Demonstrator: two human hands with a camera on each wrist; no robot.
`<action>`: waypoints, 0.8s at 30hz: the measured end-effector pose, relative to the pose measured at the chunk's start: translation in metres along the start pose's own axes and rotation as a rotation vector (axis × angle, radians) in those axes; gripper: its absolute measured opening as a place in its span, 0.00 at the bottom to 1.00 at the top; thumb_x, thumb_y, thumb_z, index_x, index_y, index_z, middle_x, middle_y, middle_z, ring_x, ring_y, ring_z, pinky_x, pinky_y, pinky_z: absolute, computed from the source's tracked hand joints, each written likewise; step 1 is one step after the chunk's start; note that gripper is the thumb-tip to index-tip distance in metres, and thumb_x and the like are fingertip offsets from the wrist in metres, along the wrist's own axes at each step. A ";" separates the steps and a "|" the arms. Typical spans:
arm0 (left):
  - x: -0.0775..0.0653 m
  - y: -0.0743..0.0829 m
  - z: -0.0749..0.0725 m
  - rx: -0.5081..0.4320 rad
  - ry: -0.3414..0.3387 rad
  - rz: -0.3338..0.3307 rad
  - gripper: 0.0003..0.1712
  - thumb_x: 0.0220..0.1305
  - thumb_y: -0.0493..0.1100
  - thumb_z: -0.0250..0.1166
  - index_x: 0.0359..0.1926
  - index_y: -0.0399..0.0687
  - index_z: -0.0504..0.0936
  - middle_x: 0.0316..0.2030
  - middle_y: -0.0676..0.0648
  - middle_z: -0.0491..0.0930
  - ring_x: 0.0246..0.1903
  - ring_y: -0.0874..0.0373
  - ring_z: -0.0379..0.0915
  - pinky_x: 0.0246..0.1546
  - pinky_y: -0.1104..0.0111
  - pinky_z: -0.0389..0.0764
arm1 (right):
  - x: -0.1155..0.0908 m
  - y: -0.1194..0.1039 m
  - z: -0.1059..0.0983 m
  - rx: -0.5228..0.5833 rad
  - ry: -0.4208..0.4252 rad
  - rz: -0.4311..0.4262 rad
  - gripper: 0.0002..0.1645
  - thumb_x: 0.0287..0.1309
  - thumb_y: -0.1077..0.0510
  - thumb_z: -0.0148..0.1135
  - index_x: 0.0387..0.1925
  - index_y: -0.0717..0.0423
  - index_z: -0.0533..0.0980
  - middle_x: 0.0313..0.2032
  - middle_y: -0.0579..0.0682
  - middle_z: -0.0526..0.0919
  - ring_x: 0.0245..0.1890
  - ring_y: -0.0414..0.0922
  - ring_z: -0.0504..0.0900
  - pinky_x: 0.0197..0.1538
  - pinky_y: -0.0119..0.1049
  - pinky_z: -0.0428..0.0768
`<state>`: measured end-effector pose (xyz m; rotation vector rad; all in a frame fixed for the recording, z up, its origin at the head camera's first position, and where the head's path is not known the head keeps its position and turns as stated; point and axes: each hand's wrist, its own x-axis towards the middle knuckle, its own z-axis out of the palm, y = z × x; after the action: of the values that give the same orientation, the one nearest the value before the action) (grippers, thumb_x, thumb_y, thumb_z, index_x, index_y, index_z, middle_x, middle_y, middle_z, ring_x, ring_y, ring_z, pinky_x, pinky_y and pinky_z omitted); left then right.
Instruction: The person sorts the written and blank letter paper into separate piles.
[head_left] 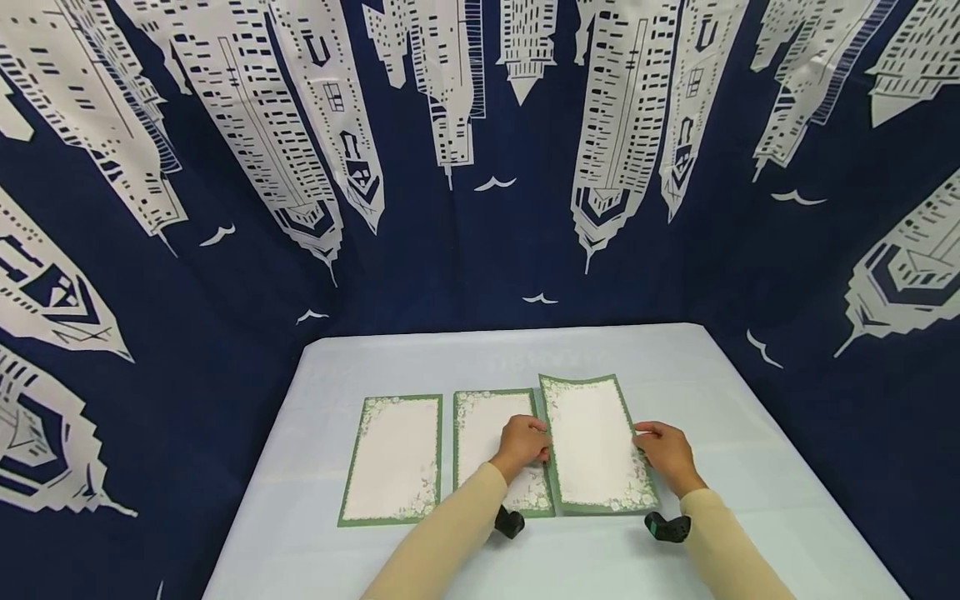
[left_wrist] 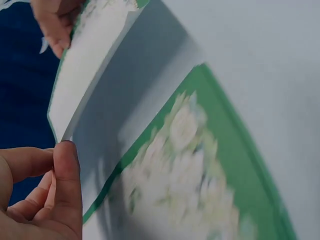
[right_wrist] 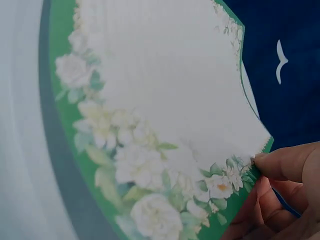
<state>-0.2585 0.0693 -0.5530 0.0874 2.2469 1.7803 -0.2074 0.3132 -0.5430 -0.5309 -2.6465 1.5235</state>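
A sheet of paper with a green border and pale flowers is held by both hands above the right part of the table. My left hand pinches its left edge between thumb and fingers; the left wrist view shows that grip closely. At the opposite edge my right hand pinches the flowered border, thumb on top. The sheet bows between the hands, and its shadow falls beneath. Under my left forearm lies a matching middle sheet, partly covered by the hand.
A third matching sheet lies flat on the left of the white table. Dark devices sit at both wrists. Navy cloth with white building and bird prints hangs behind and along the sides.
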 end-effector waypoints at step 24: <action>-0.019 0.003 -0.011 0.295 -0.053 0.150 0.20 0.49 0.41 0.67 0.44 0.36 0.77 0.25 0.53 0.76 0.23 0.63 0.70 0.27 0.68 0.73 | 0.010 0.024 0.008 -0.268 0.105 -0.079 0.17 0.54 0.58 0.53 0.43 0.64 0.74 0.37 0.59 0.78 0.34 0.53 0.76 0.32 0.43 0.73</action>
<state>-0.2428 0.0559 -0.5443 0.3650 2.5053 1.4791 -0.2116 0.3208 -0.5685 -0.4974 -2.7678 1.0949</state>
